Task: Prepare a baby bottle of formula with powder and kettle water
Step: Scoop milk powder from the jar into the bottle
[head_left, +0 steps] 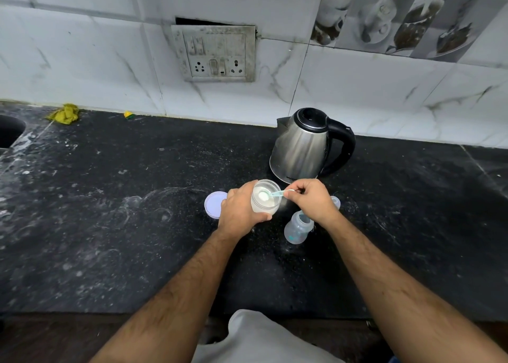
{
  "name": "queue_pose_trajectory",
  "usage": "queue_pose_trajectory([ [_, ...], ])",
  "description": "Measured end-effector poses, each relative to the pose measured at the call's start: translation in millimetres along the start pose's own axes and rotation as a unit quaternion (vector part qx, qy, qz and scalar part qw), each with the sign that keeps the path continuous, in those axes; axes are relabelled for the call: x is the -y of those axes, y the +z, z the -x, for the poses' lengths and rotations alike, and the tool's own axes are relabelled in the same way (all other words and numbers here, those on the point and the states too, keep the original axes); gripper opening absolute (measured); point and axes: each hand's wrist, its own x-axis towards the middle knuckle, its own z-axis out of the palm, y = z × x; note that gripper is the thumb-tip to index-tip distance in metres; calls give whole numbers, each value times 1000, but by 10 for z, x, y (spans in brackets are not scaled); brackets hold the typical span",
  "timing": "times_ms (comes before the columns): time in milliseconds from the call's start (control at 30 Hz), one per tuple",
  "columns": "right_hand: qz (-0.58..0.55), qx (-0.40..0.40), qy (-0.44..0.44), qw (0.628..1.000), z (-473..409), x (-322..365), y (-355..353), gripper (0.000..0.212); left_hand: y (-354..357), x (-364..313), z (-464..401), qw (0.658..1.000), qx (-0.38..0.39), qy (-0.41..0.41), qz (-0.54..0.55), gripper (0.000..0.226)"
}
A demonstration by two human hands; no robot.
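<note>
A: Where are the hands?

B: Just below the middle of the frame, over the black stone counter (137, 225). The left hand (240, 211) grips a clear tub of white powder (265, 202), fingers curled round its left side and thumb along the near edge. The tub is tilted a little toward the camera.

A: And the other?

B: The right hand (312, 200) pinches the handle of a small pale-blue scoop (272, 194) between thumb and fingertips, the rest of the fingers curled in. The scoop's bowl sits inside the tub's mouth with a heap of white powder in it.

A: Where is the bottle?

B: The baby bottle (298, 229) stands open on the counter just below and right of the tub, under the right wrist. It is clear with bluish markings; I cannot tell if anything is in it. A small clear piece (336, 202) peeks out to the right of the right hand, mostly hidden.

A: The lid?

B: A round pale lid (214, 204) lies flat just left of the left hand.

A: The kettle?

B: The steel kettle (305, 145) with its black handle stands right of centre, just above the hands. In the upper left, a yellow cloth (64, 113) lies against the tiled wall, near a sink edge (11, 131). A switch panel (215, 53) is on the wall at top centre.
</note>
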Motion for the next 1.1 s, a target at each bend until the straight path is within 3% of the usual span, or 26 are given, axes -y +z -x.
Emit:
queue_pose_trajectory([
  [233,-98,-13,37,994,70,66,-71,11,28,35,-5,1000,-10,-4,16,79],
  [600,-219,-66,76,970,507,-93,-415,10,89,173,-57,995,-23,-39,86,84],
  [767,-203,-107,84,970,747,-329,-527,15,196,257,-61,990,-38,-69,120,129],
  [833,-198,-118,86,969,810,-383,-530,13,227,265,22,988,-68,-79,116,131],
  [900,-195,-124,83,969,856,-410,-532,10,247,222,209,985,-129,-65,96,116],
  [967,-191,-126,75,971,887,-429,-527,8,271,146,428,976,-191,-32,99,85],
  [1033,-186,-127,69,972,903,-456,-516,7,327,68,588,978,-170,8,119,53],
  [1100,-177,-129,63,974,908,-490,-494,9,410,-6,633,987,-93,27,131,41],
])
